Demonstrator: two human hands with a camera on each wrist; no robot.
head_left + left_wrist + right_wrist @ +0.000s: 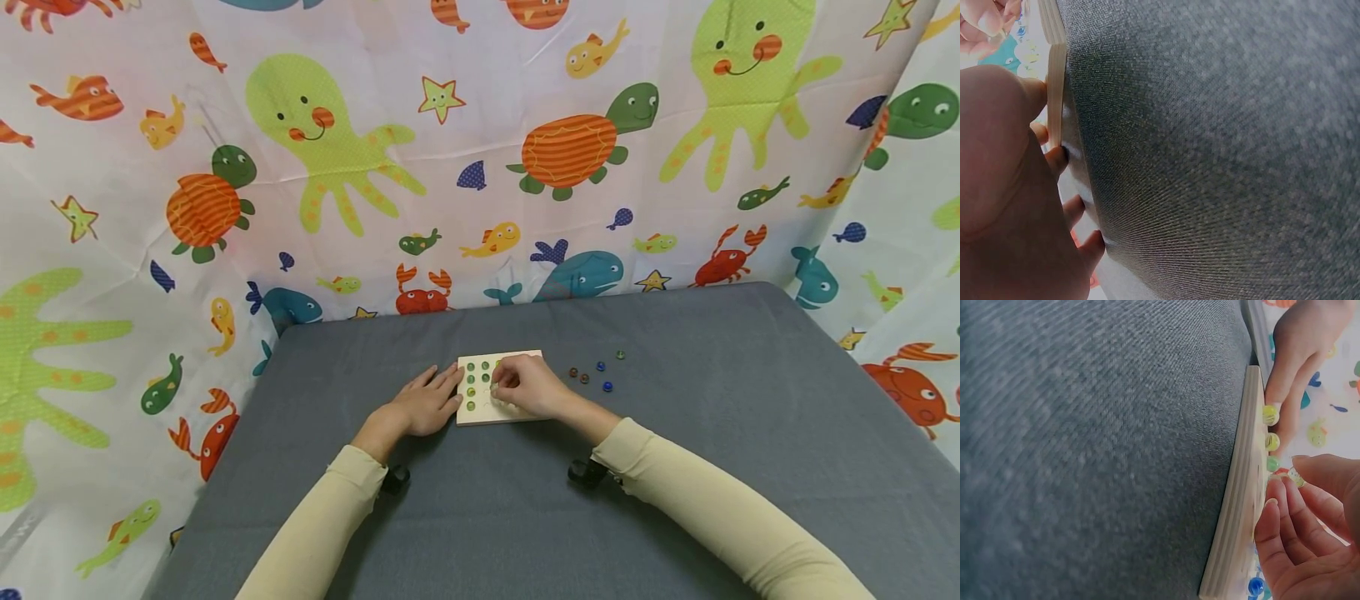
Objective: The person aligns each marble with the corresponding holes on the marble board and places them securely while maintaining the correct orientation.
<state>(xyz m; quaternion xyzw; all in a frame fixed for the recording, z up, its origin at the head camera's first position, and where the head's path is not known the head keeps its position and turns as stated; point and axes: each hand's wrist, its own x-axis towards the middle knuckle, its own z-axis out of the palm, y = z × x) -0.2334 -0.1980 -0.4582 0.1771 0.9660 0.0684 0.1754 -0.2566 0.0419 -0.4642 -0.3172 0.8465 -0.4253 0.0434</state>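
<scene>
A pale wooden board [510, 416] with round hollows lies flat on the grey cloth. Several green and yellowish glass marbles [471, 379] sit in hollows on its left part. My left hand [422, 405] rests palm down at the board's left edge, fingers spread and touching it. Above the board, my right hand [531, 386] pinches a clear yellowish marble [1295, 477] between thumb and fingertips. That hand hides much of the board's right half. In the left wrist view, the board's layered edge [1055, 94] shows beside the left fingers.
Right of the board lie loose marbles: brown ones [573, 372], blue ones [607, 387] and a green one [620, 355]. The grey cloth [480, 517] covers the table. A curtain [480, 167] printed with sea animals hangs behind and at the sides.
</scene>
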